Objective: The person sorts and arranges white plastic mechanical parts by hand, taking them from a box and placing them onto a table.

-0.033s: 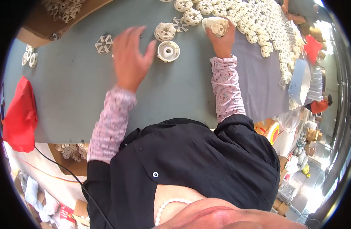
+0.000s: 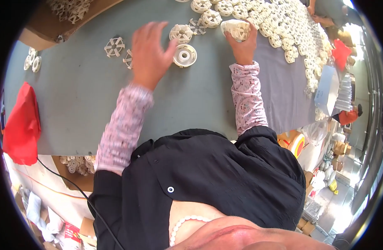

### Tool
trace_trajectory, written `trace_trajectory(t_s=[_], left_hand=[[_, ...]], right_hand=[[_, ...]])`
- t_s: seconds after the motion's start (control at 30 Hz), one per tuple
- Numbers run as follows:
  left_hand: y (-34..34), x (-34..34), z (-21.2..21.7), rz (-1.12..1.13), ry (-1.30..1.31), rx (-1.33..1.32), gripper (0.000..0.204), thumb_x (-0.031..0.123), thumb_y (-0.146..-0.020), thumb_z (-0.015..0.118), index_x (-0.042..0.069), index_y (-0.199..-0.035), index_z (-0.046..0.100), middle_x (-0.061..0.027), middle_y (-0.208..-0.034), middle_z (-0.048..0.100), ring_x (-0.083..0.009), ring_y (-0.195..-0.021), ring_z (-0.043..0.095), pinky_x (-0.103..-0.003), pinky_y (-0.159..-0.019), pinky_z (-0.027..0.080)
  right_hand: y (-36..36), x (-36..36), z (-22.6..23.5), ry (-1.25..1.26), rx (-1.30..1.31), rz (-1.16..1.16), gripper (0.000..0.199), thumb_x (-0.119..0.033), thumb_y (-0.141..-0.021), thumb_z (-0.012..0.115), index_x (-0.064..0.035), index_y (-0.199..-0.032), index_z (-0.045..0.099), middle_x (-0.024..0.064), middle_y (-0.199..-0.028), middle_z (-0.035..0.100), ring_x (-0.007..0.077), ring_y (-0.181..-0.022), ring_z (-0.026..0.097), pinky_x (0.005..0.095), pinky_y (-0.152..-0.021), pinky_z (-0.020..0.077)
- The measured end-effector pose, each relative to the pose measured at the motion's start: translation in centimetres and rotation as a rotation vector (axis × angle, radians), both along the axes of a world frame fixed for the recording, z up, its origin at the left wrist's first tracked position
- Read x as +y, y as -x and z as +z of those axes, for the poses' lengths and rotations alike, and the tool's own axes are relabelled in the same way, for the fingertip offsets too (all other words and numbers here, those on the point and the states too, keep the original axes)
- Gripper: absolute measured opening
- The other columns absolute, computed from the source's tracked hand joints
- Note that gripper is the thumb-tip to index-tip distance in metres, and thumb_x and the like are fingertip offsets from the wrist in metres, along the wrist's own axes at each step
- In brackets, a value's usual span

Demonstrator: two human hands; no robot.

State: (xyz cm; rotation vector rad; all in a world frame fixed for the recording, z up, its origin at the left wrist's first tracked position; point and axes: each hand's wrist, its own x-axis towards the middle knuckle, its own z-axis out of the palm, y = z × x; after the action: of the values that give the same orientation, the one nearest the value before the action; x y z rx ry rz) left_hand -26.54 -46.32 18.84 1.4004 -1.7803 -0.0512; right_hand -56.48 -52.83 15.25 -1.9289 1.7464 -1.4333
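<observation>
My left hand (image 2: pixel 152 56) hovers over the grey table, fingers stretched and slightly blurred, with nothing seen in it. A white spoked plastic piece (image 2: pixel 114 47) lies left of it, and a second spoked piece (image 2: pixel 128 59) is partly hidden behind it. Right beside the thumb sits a white plastic ring with a hub (image 2: pixel 185 55), and behind that a round spoked assembly (image 2: pixel 181 33). Another flat spoked piece (image 2: pixel 197 26) touches on its far right. My right hand (image 2: pixel 244 49) grips a cream round plastic part (image 2: pixel 235 30), tipped on its side, with the fingers partly hidden.
Many cream round parts (image 2: pixel 285 31) spread across the far right of the table (image 2: pixel 191 100). A cardboard box (image 2: pixel 45 31) of white pieces stands far left, near several small rings (image 2: pixel 32 62). Red cloth (image 2: pixel 22 125) hangs at the left edge. Another person's hand (image 2: pixel 320 20) shows far right.
My left hand has shifted a little to the right, uncovering more of the second spoked piece. The right hand keeps its hold on the round part.
</observation>
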Motion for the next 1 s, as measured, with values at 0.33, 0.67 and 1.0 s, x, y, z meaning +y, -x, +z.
trace_trajectory(t_s=[0.33, 0.67, 1.0], left_hand=[[1.6, -6.1, -0.2, -0.007, -0.206, 0.118, 0.046, 0.031, -0.082, 0.074, 0.009, -0.121, 0.071, -0.0156, -0.112, 0.071, -0.0337, -0.102, 0.069, -0.043, -0.093, 0.056], [2.7, 2.0, 0.2, -0.288, -0.450, -0.058, 0.062, 0.024, -0.078, 0.083, 0.012, -0.134, 0.060, -0.0077, -0.115, 0.068, -0.0276, -0.105, 0.067, -0.041, -0.092, 0.055], [-22.0, 31.6, -1.4, -0.657, -0.749, 1.635, 0.089, 0.031, -0.078, 0.084, -0.005, -0.149, 0.044, -0.0175, -0.125, 0.067, -0.0275, -0.116, 0.067, -0.038, -0.104, 0.051]], right_hand=[[-0.3, 6.8, 0.3, -0.091, -0.290, 0.063, 0.081, -0.010, -0.074, 0.091, -0.0034, -0.141, 0.048, 0.0110, -0.124, 0.060, 0.0191, -0.109, 0.064, 0.0325, -0.093, 0.0557], [-1.2, 6.3, -0.3, -0.021, -0.106, 0.121, 0.077, -0.013, -0.077, 0.090, -0.0024, -0.141, 0.048, 0.0125, -0.125, 0.059, 0.0212, -0.112, 0.061, 0.0343, -0.095, 0.0527], [-10.5, 14.9, 1.1, -0.647, -1.106, 0.905, 0.085, -0.012, -0.084, 0.082, -0.0007, -0.153, 0.033, 0.0222, -0.144, 0.053, 0.0360, -0.134, 0.055, 0.0500, -0.114, 0.0463]])
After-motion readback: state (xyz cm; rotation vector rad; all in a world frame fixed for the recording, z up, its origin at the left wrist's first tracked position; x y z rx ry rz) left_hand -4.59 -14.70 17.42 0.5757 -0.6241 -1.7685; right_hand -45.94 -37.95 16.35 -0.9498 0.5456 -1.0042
